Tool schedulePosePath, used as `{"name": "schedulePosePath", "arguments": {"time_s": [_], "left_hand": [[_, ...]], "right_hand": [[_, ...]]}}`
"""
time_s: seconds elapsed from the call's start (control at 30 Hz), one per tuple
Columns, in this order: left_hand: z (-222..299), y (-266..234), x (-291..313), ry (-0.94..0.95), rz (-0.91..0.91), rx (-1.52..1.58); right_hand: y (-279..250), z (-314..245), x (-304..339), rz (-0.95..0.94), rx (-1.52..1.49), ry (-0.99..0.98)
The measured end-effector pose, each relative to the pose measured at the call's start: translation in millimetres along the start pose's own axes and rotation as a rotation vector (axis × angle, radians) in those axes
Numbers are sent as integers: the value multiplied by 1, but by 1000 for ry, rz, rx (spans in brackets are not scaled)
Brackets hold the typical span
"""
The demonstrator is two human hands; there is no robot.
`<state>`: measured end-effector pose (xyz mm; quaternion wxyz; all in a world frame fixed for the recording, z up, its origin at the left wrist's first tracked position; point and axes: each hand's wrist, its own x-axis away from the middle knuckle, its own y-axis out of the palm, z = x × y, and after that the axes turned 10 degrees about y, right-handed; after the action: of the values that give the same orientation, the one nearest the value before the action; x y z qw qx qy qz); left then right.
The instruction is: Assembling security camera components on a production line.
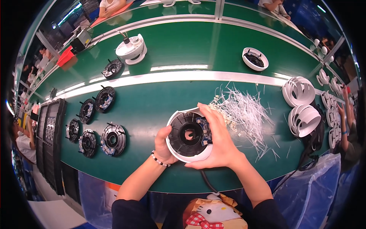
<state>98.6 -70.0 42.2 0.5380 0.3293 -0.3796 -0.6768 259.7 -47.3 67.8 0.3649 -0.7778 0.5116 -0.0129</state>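
Between my two hands, above the green bench, is a round white plastic housing (198, 155) with a black ribbed disc (176, 134) seated in it. A small blue circuit board (205, 129) sits on the disc's right side, and a fingertip shows through the hole in its middle. My left hand (163, 145), with a beaded bracelet at the wrist, grips the housing's left side, thumb at the rim. Fingers of my right hand (220, 139) wrap over the right side, partly covering the board. A dark cable (207, 181) hangs below the housing.
Several black discs (113, 139) with boards lie at left, beside a black tray (51, 141). White cable ties (248, 114) are heaped at right, near white rings (299, 91). A moving-line belt or second green surface (190, 42) beyond carries a white housing (255, 59). Other people sit around.
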Motion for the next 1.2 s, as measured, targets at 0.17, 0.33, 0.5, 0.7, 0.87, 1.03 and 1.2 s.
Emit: {"name": "schedulePosePath", "arguments": {"time_s": [0.17, 0.33, 0.5, 0.7, 0.87, 1.03, 1.2], "left_hand": [[-1, 0, -2, 21, 65, 18], [-1, 7, -4, 100, 106, 41], [9, 1, -6, 128, 249, 38], [17, -5, -12, -162, 279, 23], [17, -8, -14, -273, 280, 79], [29, -7, -15, -395, 166, -341], [33, -11, -25, -213, 192, -496]], "right_hand": [[14, -5, 3, 98, 41, 27], [31, -5, 8, 187, 57, 62], [27, -10, 9, 141, 55, -14], [1, 3, 0, 220, 85, -346], [-1, 3, 1, 236, 55, -295], [-13, 3, 1, 265, 21, -193], [-26, 5, 8, 216, 168, -200]]}}
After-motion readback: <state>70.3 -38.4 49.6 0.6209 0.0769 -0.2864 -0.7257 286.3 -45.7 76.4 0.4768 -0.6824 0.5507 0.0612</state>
